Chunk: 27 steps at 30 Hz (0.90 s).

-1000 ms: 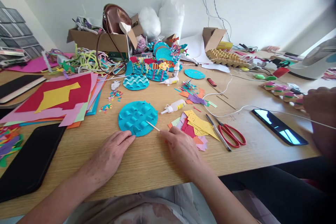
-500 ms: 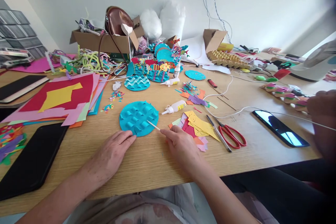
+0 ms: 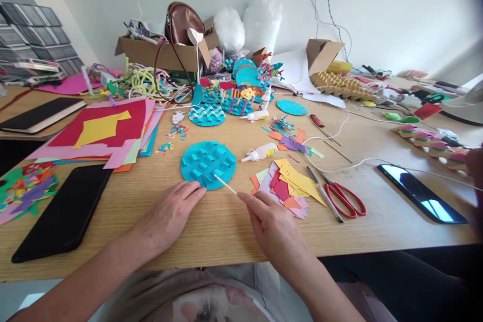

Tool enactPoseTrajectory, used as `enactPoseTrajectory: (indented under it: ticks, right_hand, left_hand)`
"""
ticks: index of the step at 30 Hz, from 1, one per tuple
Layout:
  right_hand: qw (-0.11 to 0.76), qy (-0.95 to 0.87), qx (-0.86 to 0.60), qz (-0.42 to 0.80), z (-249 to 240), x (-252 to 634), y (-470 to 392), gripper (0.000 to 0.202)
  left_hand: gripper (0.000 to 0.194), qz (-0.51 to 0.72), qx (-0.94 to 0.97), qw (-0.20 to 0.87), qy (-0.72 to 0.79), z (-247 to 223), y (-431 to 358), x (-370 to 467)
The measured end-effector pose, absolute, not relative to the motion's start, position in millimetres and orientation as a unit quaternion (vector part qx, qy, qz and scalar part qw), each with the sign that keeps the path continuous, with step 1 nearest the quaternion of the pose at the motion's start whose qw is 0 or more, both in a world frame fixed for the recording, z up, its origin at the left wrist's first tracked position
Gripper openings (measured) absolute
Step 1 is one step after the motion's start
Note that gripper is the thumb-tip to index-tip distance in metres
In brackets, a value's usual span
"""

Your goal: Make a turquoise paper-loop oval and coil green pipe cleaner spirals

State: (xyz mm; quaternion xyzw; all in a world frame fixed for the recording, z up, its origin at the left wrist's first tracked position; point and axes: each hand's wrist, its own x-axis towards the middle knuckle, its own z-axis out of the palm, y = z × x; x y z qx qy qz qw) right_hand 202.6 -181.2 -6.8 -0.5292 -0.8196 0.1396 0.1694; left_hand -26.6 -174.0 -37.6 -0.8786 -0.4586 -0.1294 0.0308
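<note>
A round turquoise paper disc (image 3: 208, 165) with raised curled paper strips lies flat on the table in front of me. My left hand (image 3: 175, 211) rests at its near edge, fingers stretched out with the tips on the rim. Between the thumb and fingers of my right hand (image 3: 273, 219) is a thin white stick (image 3: 225, 184), its tip touching or just over the disc's lower right part. Just right of the disc, a glue bottle (image 3: 260, 152) lies on its side. Cut paper pieces (image 3: 285, 186) in yellow, red and pink are heaped beyond my right hand.
Red-handled scissors (image 3: 345, 198) and a pen (image 3: 324, 193) lie at the right, with a phone (image 3: 422, 193) farther over. A black tablet-like slab (image 3: 64, 214) and coloured sheets (image 3: 101, 128) are at the left. Finished-looking turquoise paper pieces (image 3: 207, 115) stand behind. Another person's hand shows at the right edge.
The view has swung left, so everything sits farther right. The stick's tip has shifted slightly toward the disc's near edge. My left hand stays at the rim.
</note>
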Motion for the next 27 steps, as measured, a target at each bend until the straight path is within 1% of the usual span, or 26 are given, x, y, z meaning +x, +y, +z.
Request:
enactPoseTrajectory:
  ticks: [3,6,9,17,20,25,27]
  right_hand:
    - [0.163,-0.825,-0.516,0.163,-10.0,193.8,-185.7,0.039]
    - [0.128,-0.828,-0.516,0.175,-13.3,185.8,-186.5,0.041]
    - [0.102,-0.831,-0.521,0.166,-15.2,180.8,-186.2,0.041]
    - [0.072,-0.846,-0.515,0.119,-16.5,177.8,-183.9,0.038]
    - [0.078,-0.847,-0.512,0.122,-17.6,180.2,-181.9,0.039]
    - [0.146,-0.828,-0.514,0.171,-18.5,185.6,-181.8,0.042]
    - [0.149,-0.825,-0.519,0.168,-17.0,188.1,-183.4,0.043]
  left_hand:
    - [0.042,-0.132,-0.878,0.034,-0.458,-38.3,-175.3,-26.4]
    - [0.040,-0.136,-0.884,0.041,-0.445,-37.9,-176.4,-27.3]
    - [0.041,-0.138,-0.888,0.038,-0.438,-38.1,-177.4,-28.6]
    - [0.044,-0.138,-0.885,0.016,-0.444,-42.0,-178.6,-30.8]
    - [0.043,-0.139,-0.884,0.025,-0.445,-40.6,-177.9,-29.6]
    - [0.042,-0.119,-0.888,0.041,-0.443,-37.8,-177.8,-27.6]
    - [0.041,-0.120,-0.888,0.039,-0.442,-38.0,-178.1,-27.5]
